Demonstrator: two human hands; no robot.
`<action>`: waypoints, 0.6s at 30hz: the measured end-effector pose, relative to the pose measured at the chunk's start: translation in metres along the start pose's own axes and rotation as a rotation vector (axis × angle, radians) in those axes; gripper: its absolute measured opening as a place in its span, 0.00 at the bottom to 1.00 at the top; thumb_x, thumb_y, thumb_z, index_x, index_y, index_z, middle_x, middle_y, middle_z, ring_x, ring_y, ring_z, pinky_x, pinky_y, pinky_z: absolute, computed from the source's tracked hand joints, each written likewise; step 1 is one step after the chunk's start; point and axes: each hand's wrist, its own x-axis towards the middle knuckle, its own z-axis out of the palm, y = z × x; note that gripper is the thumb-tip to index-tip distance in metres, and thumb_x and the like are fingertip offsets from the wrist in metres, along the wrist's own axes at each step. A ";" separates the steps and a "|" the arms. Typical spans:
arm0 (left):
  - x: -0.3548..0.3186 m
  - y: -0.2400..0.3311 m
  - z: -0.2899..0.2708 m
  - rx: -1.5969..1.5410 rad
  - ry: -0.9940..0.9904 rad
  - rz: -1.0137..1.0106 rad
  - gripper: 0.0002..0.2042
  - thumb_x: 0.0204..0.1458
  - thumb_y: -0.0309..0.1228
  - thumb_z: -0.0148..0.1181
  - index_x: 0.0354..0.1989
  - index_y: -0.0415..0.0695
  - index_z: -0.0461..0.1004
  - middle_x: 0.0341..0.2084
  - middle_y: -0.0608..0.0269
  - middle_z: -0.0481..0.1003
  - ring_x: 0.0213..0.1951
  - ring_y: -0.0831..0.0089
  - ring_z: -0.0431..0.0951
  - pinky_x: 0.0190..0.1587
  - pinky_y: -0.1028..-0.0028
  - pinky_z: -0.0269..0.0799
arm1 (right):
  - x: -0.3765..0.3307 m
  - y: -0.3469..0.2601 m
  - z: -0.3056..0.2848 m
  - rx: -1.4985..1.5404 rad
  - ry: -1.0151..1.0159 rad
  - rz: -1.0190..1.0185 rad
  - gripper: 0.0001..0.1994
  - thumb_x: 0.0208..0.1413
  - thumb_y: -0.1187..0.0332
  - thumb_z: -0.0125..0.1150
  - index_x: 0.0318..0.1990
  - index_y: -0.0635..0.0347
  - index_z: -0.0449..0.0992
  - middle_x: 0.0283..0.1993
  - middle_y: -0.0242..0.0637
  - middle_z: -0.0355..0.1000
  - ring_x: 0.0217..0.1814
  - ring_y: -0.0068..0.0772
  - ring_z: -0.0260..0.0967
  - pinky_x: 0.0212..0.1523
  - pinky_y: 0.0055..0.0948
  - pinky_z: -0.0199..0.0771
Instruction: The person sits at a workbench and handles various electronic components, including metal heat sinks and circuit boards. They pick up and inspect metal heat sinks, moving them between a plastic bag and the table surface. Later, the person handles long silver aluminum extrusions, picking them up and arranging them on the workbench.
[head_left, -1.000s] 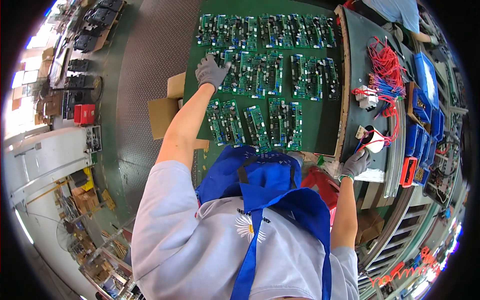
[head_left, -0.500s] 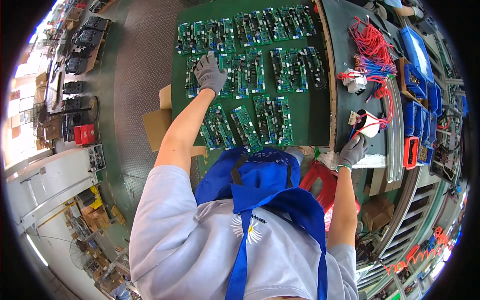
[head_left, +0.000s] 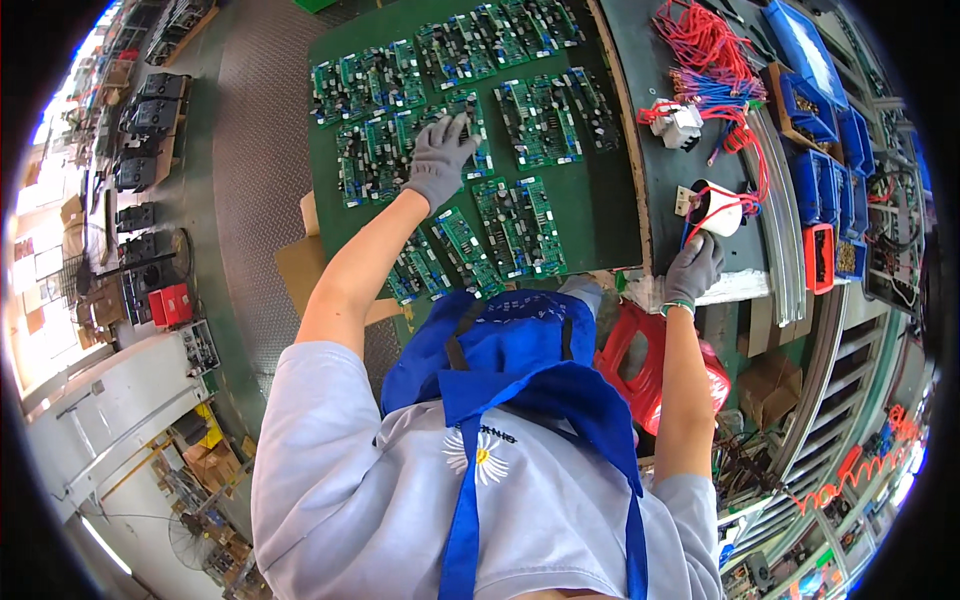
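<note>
My left hand (head_left: 440, 165), in a grey glove, is over the middle row of green circuit boards (head_left: 538, 122). Its fingers are apart and slightly bent, with nothing seen in them; whether they touch a board I cannot tell. At the right, my gloved right hand (head_left: 693, 270) is closed at the lower edge of a white cylinder (head_left: 722, 212). Red wires (head_left: 752, 190) run from the cylinder, and a small beige block (head_left: 685, 200) sits at its left. The fingertips are partly hidden against the cylinder.
The boards lie in rows on a green table (head_left: 600, 215). On the dark bench to the right are a white block-shaped part (head_left: 677, 125) and a heap of red wires (head_left: 700, 45). Blue bins (head_left: 818, 185) and a red bin (head_left: 819, 258) stand beyond. A red stool (head_left: 640, 365) is below.
My left hand has moved right across the boards, from the row's left end toward its middle. The right hand stays at the white cylinder. The whole view has shifted slightly.
</note>
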 end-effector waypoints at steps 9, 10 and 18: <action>0.069 0.044 -0.015 -0.015 0.031 0.028 0.33 0.40 0.26 0.59 0.61 0.61 0.68 0.66 0.54 0.56 0.67 0.54 0.53 0.65 0.57 0.50 | 0.001 -0.007 -0.004 -0.010 0.015 -0.016 0.19 0.63 0.55 0.45 0.46 0.60 0.77 0.51 0.46 0.71 0.55 0.53 0.66 0.54 0.50 0.63; 0.080 0.047 -0.015 0.027 -0.010 0.030 0.33 0.40 0.26 0.60 0.61 0.61 0.68 0.66 0.54 0.56 0.68 0.54 0.53 0.66 0.57 0.50 | 0.000 -0.006 -0.002 -0.018 0.013 -0.006 0.19 0.63 0.55 0.45 0.46 0.59 0.77 0.52 0.45 0.71 0.55 0.52 0.65 0.54 0.49 0.63; 0.138 0.086 -0.007 0.073 0.010 0.237 0.20 0.52 0.30 0.51 0.55 0.60 0.73 0.66 0.57 0.60 0.67 0.57 0.58 0.67 0.58 0.48 | 0.001 -0.009 -0.007 0.009 0.000 0.030 0.18 0.63 0.56 0.45 0.46 0.59 0.76 0.54 0.45 0.70 0.58 0.51 0.63 0.56 0.49 0.60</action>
